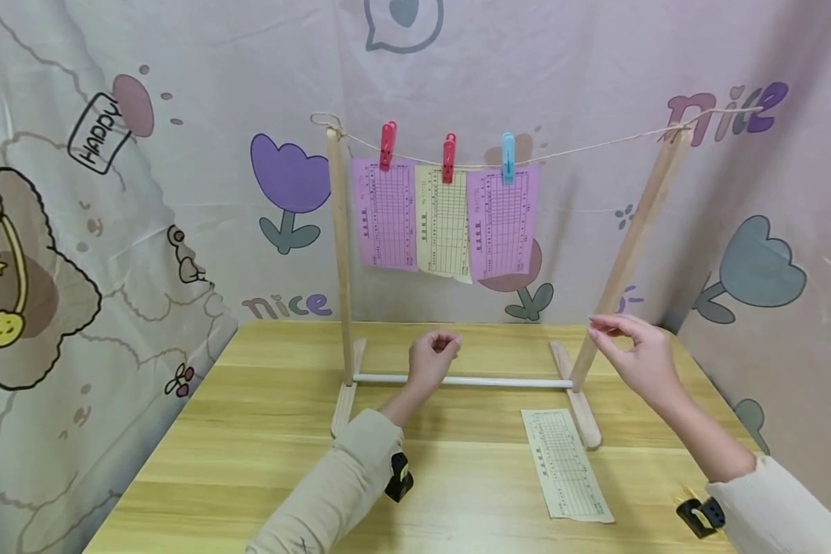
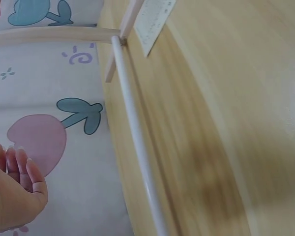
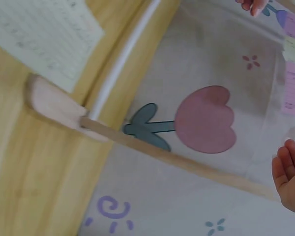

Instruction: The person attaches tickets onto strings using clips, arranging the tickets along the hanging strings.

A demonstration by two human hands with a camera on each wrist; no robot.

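My left hand (image 1: 431, 362) is in the air near the rack's white crossbar (image 1: 505, 382), fingers loosely curled, with nothing seen in it. The right hand (image 1: 640, 360) is raised before the right wooden post (image 1: 630, 223), thumb and forefinger close together; no held thing shows. From a string (image 1: 589, 147) between the posts hang a pink slip (image 1: 389, 223), a yellow slip (image 1: 443, 227) and another pink slip (image 1: 502, 231). Two red clothespins (image 1: 387, 146) and a blue clothespin (image 1: 508, 158) grip them. A loose yellow slip (image 1: 568, 465) lies on the table, below and left of my right hand.
The left wooden post (image 1: 342, 254) stands on a flat foot (image 1: 344, 408), and the right foot (image 1: 585, 419) lies beside the loose slip. A printed cloth (image 1: 201, 77) hangs behind the wooden table (image 1: 249, 462).
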